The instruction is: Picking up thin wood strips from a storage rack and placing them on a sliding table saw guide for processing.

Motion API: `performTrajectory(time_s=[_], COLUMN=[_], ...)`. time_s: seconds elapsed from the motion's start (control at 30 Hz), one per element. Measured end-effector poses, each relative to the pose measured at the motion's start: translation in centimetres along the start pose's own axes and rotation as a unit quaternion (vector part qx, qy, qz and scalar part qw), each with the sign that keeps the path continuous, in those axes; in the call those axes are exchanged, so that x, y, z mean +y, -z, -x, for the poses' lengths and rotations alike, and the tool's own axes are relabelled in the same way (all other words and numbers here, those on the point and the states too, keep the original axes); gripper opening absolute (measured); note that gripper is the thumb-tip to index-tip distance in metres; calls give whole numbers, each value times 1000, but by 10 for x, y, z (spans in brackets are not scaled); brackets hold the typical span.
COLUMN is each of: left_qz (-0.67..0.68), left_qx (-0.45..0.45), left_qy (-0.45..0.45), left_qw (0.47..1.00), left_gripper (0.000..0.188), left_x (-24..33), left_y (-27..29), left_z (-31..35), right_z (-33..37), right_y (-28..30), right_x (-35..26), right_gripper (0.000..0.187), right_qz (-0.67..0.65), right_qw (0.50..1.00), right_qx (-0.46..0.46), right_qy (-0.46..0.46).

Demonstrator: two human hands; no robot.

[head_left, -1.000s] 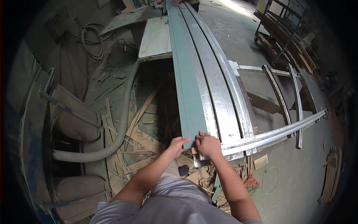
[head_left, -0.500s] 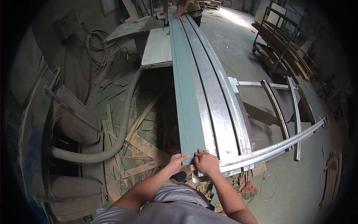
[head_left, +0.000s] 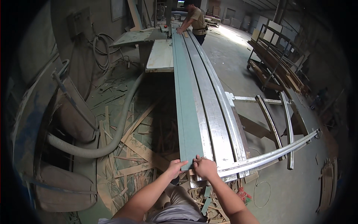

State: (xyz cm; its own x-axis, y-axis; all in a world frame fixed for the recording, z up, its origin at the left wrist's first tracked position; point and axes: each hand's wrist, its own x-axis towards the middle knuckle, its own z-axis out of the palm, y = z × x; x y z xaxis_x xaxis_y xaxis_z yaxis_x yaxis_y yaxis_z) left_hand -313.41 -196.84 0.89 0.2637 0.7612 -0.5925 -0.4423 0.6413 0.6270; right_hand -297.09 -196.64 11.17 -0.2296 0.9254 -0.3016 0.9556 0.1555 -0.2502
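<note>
A long, narrow green board (head_left: 188, 123) lies lengthwise on the left side of a metal sliding saw table (head_left: 220, 140), with a thin line running along it. At its near left corner, my left hand (head_left: 175, 169) grips the board, thumb on top and fingers around the edge. My right hand (head_left: 205, 167) is closed over the near right corner, its fingers curled and pressed on the board. Beneath the near end, between my hands, shows a small piece of wood (head_left: 191, 172). At the far end a co-worker (head_left: 195, 20) leans over with both hands on the board.
A ribbed grey hose (head_left: 112, 145) curves along the left, beside wood offcuts (head_left: 140, 149) scattered on the floor. A pale side table (head_left: 160, 56) adjoins the board's far left. On the right, a metal rail (head_left: 268, 156) juts out, and a rack cart (head_left: 276, 56) holds boards.
My view has tilted upward, so more of the co-worker shows at the far end. Both my hands stay at the board's near corners, with little visible shift in their hold.
</note>
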Motion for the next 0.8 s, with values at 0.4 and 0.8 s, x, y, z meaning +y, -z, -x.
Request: performTrajectory(time_s=[0.4,0.8], left_qz=[-16,-11], left_qx=[-2,-8], left_qy=[-15,-7], left_qw=[1000,1000], left_gripper=[20,19], left_x=[-77,-146], left_y=[-10,-20], left_z=[79,144], right_z=[105,199], right_y=[-34,-57], right_x=[3,7], right_gripper=[37,37], right_qz=[0,2], right_qw=[1000,1000], right_qx=[-5,25], right_qy=[-15,1])
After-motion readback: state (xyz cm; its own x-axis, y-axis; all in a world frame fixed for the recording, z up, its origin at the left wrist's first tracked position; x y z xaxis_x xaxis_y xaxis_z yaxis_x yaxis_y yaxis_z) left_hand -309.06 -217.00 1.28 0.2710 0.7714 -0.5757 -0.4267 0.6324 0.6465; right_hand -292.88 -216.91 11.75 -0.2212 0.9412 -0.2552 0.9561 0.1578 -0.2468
